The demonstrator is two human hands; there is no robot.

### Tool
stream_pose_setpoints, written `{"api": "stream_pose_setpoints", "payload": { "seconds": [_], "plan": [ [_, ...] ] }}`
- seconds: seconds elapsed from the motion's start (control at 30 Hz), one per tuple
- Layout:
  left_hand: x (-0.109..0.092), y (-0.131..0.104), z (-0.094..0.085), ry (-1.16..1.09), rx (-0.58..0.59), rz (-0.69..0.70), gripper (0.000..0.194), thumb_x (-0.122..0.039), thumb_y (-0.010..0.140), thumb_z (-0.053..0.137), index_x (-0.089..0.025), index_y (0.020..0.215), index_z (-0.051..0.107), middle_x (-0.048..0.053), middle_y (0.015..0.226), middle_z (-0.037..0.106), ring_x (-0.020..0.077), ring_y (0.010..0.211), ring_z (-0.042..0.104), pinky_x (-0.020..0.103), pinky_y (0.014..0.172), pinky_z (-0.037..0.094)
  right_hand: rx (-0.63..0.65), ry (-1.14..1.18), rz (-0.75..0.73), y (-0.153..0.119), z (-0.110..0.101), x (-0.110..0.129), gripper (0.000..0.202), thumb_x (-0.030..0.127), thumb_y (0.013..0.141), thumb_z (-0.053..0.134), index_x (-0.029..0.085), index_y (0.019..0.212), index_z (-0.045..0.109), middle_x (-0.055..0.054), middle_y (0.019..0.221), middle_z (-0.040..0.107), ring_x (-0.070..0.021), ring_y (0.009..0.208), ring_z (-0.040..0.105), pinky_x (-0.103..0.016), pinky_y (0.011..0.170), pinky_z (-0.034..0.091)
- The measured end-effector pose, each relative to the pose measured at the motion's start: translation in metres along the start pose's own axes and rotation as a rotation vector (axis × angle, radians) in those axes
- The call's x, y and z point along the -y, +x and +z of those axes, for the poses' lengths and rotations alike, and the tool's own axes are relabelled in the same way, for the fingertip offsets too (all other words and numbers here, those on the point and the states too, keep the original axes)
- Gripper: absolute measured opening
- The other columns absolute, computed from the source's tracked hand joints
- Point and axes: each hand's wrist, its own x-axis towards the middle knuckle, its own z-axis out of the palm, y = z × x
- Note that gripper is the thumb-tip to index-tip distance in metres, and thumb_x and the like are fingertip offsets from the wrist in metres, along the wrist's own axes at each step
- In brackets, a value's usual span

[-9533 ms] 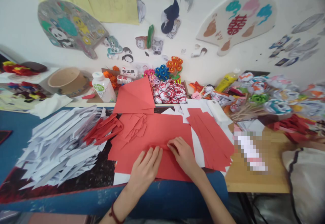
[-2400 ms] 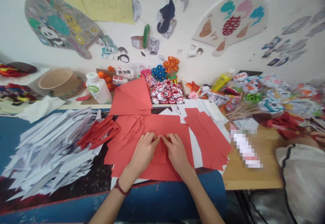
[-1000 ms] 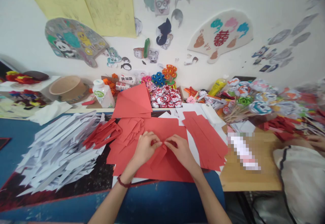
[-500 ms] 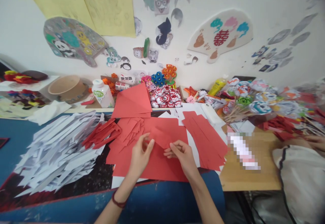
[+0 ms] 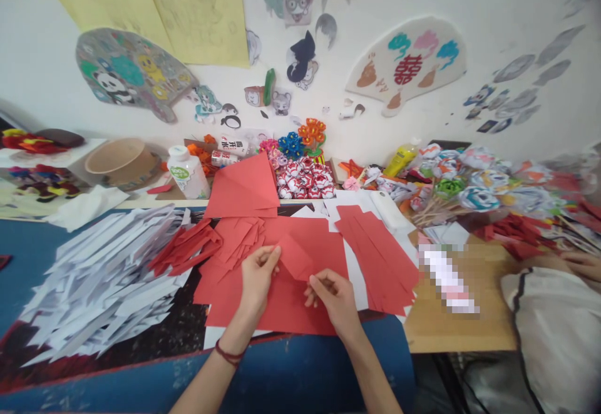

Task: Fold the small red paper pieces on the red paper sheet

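Observation:
Between my two hands is a small red paper rectangle (image 5: 295, 258), slanting down to the right. The thumb and fingers of my left hand (image 5: 259, 270) pinch its upper left end. At its lower right end, my right hand (image 5: 329, 292) grips the corner between thumb and forefinger. Beneath lies a large red paper sheet (image 5: 291, 317). Left of it is a group of red paper pieces (image 5: 239, 238), then folded red strips (image 5: 188, 248) beside a big heap of folded white paper strips (image 5: 107, 276). Long red strips (image 5: 375, 257) lie to the right.
Along the wall stand a white bottle (image 5: 188, 173), a round tan bowl (image 5: 119, 160), red-and-white paper flowers (image 5: 306, 179) and a yellow bottle (image 5: 400, 158). Wrapped flowers on sticks (image 5: 481, 188) crowd the right side. A person in a pale garment (image 5: 554, 339) sits by the wooden board (image 5: 455, 332).
The paper between my hands has turned to show its flat face, its right end tipping lower. My left hand has risen slightly, and my right hand has shifted slightly down.

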Motion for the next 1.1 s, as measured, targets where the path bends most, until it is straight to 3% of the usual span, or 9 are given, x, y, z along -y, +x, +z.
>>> {"api": "stream_pose_setpoints", "payload": {
  "seconds": [0.17,0.3,0.4,0.57,0.7,0.87,0.97,1.1],
  "plan": [
    [0.006,0.016,-0.006,0.269,0.026,0.096,0.042,-0.053,0.079,0.06,-0.012,0.084,0.068,0.002,0.063,0.064,0.0102,0.051,0.051,0.022,0.05,0.038,0.092,-0.159,0.0,0.004,-0.006,0.0,0.034,0.048,0.09,0.056,0.017,0.078,0.061,-0.003,0.068,0.067,-0.0153,0.057,0.066,-0.025,0.054,0.049],
    [0.006,0.026,-0.014,0.435,0.199,0.113,0.029,-0.043,0.075,0.067,-0.015,0.071,0.07,0.005,0.067,0.07,0.0151,0.059,0.06,0.024,0.056,0.042,0.032,-0.394,-0.041,0.022,-0.015,0.007,0.032,0.047,0.09,0.055,0.018,0.098,0.065,-0.004,0.081,0.071,-0.0151,0.06,0.066,-0.026,0.058,0.05],
    [0.003,0.025,-0.015,0.52,0.276,0.128,0.022,-0.037,0.074,0.068,-0.017,0.066,0.07,0.003,0.064,0.069,0.0161,0.059,0.061,0.025,0.058,0.042,0.02,-0.531,-0.087,0.039,-0.011,0.01,0.025,0.042,0.086,0.063,0.018,0.091,0.068,-0.004,0.076,0.071,-0.0158,0.06,0.064,-0.026,0.057,0.048],
    [0.0,0.01,-0.01,0.881,0.175,0.244,0.014,-0.031,0.081,0.062,-0.02,0.074,0.069,0.001,0.069,0.07,0.0151,0.062,0.061,0.024,0.059,0.036,-0.026,-0.736,-0.169,0.053,0.006,0.005,0.012,0.023,0.08,0.066,0.019,0.069,0.069,-0.004,0.067,0.071,-0.0174,0.06,0.063,-0.026,0.056,0.045],
    [0.003,0.0,-0.006,1.062,0.128,0.363,0.016,-0.027,0.089,0.055,-0.021,0.08,0.066,0.003,0.078,0.07,0.0172,0.071,0.062,0.025,0.061,0.035,-0.134,-0.82,-0.169,0.051,0.013,0.001,0.011,0.023,0.082,0.064,0.02,0.074,0.071,-0.005,0.071,0.073,-0.0194,0.063,0.066,-0.028,0.059,0.046],
    [0.009,-0.006,-0.004,1.206,0.087,0.567,0.021,-0.025,0.095,0.046,-0.02,0.088,0.065,0.006,0.085,0.068,0.0201,0.083,0.06,0.029,0.069,0.039,-0.214,-0.956,-0.186,0.052,0.015,-0.003,0.02,0.029,0.085,0.062,0.021,0.068,0.069,-0.006,0.067,0.072,-0.0202,0.06,0.065,-0.029,0.055,0.041],
    [0.012,-0.007,-0.003,1.282,0.079,0.638,0.024,-0.024,0.097,0.043,-0.02,0.091,0.065,0.006,0.084,0.067,0.0203,0.082,0.058,0.03,0.071,0.04,-0.226,-1.022,-0.188,0.053,0.017,-0.004,0.018,0.028,0.086,0.062,0.022,0.07,0.068,-0.005,0.065,0.07,-0.0191,0.057,0.062,-0.028,0.054,0.04],
    [0.013,-0.008,-0.003,1.355,0.096,0.659,0.022,-0.019,0.095,0.045,-0.02,0.094,0.067,0.007,0.086,0.066,0.0212,0.081,0.057,0.031,0.071,0.041,-0.202,-1.024,-0.264,0.05,0.019,-0.004,0.013,0.021,0.088,0.057,0.02,0.085,0.07,-0.005,0.077,0.07,-0.019,0.065,0.063,-0.029,0.06,0.043]
  ]
}}
